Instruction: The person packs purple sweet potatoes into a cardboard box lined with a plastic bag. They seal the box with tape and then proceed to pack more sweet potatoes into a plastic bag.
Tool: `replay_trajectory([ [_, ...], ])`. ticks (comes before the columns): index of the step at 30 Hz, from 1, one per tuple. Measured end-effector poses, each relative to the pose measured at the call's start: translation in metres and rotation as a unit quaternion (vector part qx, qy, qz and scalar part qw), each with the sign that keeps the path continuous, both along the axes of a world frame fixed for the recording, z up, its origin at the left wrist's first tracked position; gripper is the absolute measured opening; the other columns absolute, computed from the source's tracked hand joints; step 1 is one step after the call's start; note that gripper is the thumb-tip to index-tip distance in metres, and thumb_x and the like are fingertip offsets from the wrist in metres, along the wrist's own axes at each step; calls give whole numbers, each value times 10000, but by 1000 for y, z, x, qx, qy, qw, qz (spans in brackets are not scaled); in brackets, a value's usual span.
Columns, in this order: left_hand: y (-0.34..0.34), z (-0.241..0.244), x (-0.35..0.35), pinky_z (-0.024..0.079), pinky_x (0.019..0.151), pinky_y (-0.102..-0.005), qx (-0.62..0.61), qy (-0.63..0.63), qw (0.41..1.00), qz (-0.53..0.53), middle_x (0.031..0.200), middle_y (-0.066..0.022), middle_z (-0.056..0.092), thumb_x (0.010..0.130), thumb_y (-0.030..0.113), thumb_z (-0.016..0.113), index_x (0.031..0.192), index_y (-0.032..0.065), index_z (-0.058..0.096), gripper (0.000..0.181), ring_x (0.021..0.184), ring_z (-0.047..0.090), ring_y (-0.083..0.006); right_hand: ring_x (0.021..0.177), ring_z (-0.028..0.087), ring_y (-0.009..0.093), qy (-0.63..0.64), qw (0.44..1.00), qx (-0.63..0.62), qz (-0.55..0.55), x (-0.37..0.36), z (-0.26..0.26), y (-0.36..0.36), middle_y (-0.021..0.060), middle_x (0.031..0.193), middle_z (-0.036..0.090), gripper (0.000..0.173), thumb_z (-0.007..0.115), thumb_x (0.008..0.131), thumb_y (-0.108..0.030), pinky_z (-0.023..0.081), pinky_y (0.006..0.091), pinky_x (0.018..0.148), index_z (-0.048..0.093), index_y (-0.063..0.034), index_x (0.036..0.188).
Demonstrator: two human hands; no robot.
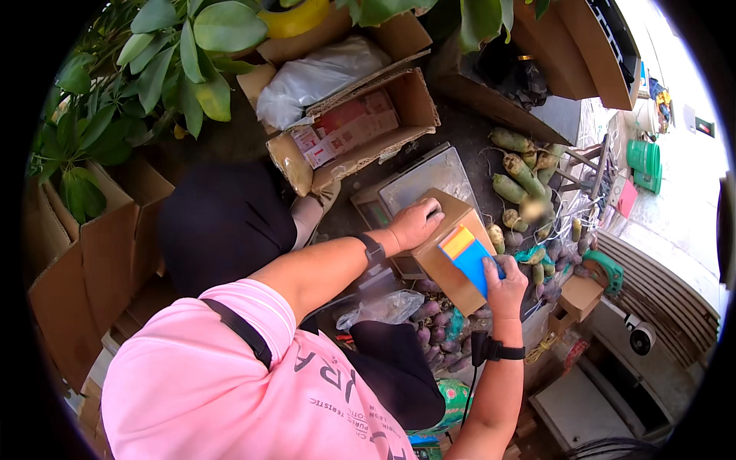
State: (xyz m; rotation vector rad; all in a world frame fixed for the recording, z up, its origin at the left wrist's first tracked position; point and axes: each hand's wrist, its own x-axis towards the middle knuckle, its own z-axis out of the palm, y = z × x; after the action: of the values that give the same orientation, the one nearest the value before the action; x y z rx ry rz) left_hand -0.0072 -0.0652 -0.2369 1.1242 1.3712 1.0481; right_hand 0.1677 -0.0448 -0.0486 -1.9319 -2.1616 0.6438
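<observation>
A closed cardboard box (432,260) rests tilted on the metal platform of a weighing scale (426,179). My left hand (415,224) lies on the top of this box near its far edge, fingers curled; whether it grips anything is hidden. In my right hand (504,284) is a flat blue and yellow object (472,265), held between thumb and fingers against the side of the box. It looks like a scraper or a card. Part of the scale's display shows beside my left wrist.
Beyond the scale stands an open carton (376,150) with printed red and pink papers. Green radishes (523,175) lie to the right, purple root vegetables (440,333) nearer me. A leafy plant (167,63) overhangs the upper left, above open cardboard boxes (106,259). A slatted bench (655,293) stands right.
</observation>
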Motion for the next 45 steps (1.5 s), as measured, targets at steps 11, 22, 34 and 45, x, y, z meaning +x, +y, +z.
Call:
replay_trajectory([
  [11, 25, -54, -16, 511, 790, -480, -92, 296, 936, -164, 1009, -157, 658, 915, 202, 518, 998, 75, 588, 168, 945, 637, -381, 633, 618, 158, 16, 1000, -8, -11, 4, -2, -4, 102, 726, 663, 221, 747, 829, -217, 504, 296, 639, 673, -12, 869],
  [22, 17, 78, -37, 277, 1151, -478, 98, 143, 951, -258, 1564, -243, 206, 695, 315, 811, 1405, 215, 475, 791, 1422, 245, -437, 685, 662, 356, -11, 999, 21, 27, 18, -9, 3, 175, 741, 670, 320, 725, 815, -387, 521, 416, 635, 691, -72, 853],
  [34, 36, 83, -42, 215, 1169, -505, 34, 276, 897, -343, 1583, -236, 171, 626, 345, 871, 1447, 333, 398, 947, 1463, 159, -431, 749, 689, 336, 11, 999, -33, -16, 109, 10, -41, 170, 807, 699, 391, 727, 790, -430, 548, 402, 711, 724, -58, 911],
  [45, 36, 77, -44, 221, 1178, -491, 40, 243, 906, -344, 1581, -250, 173, 622, 353, 881, 1437, 307, 406, 945, 1462, 153, -446, 741, 676, 337, -20, 999, -25, -16, 192, 14, -74, 155, 807, 696, 321, 732, 792, -372, 538, 411, 688, 711, -61, 866],
])
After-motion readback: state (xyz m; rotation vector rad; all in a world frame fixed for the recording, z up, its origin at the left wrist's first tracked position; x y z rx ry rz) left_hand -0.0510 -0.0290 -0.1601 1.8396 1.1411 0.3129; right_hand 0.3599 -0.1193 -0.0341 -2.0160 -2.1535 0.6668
